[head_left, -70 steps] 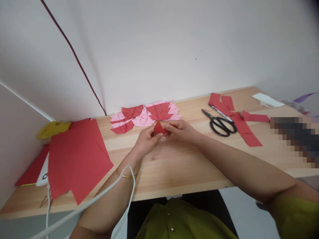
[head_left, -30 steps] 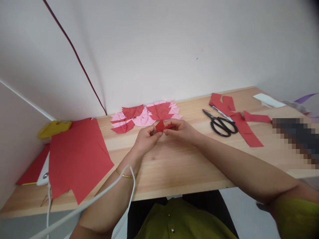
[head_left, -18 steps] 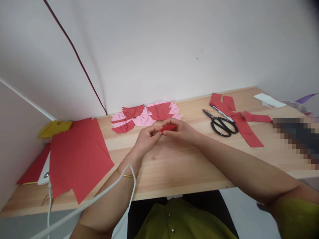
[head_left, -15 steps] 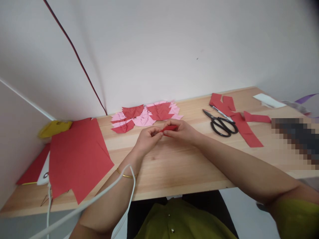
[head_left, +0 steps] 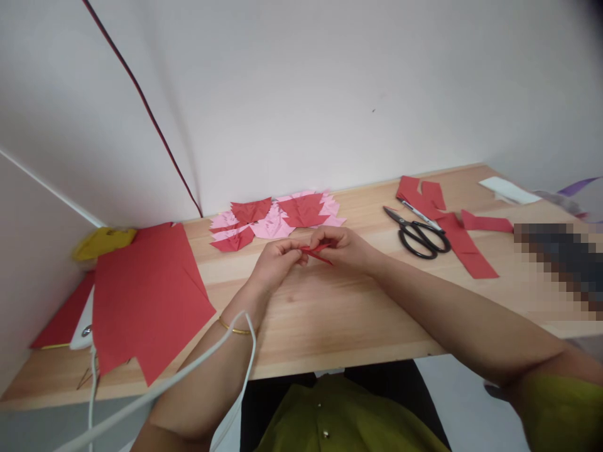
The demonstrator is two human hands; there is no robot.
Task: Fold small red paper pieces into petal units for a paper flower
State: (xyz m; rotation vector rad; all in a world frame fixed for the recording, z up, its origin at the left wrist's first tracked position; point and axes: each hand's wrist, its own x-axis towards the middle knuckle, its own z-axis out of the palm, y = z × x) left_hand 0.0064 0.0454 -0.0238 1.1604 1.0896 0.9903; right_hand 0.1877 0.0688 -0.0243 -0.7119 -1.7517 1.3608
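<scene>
Over the middle of the table, a small folded piece of red paper (head_left: 322, 256) is pinched between both of my hands. My left hand (head_left: 277, 262) grips its left end, thumb and fingers closed. The fingers of my right hand (head_left: 346, 248) are curled round the other side, covering part of it. A thin red flap points down and right below the right fingers. Just beyond the hands, against the wall, lie several folded red and pink paper pieces (head_left: 273, 223).
Black-handled scissors (head_left: 417, 233) and a pen (head_left: 421, 215) lie to the right by red paper scraps (head_left: 466, 251). Large red sheets (head_left: 146, 301) and a yellow item (head_left: 106, 243) are at left. A white cable (head_left: 188, 367) crosses my left forearm.
The red paper has turned in my fingers; a narrow flap now sticks out downward. My right fingers have shifted their hold slightly. Everything else on the table stays put.
</scene>
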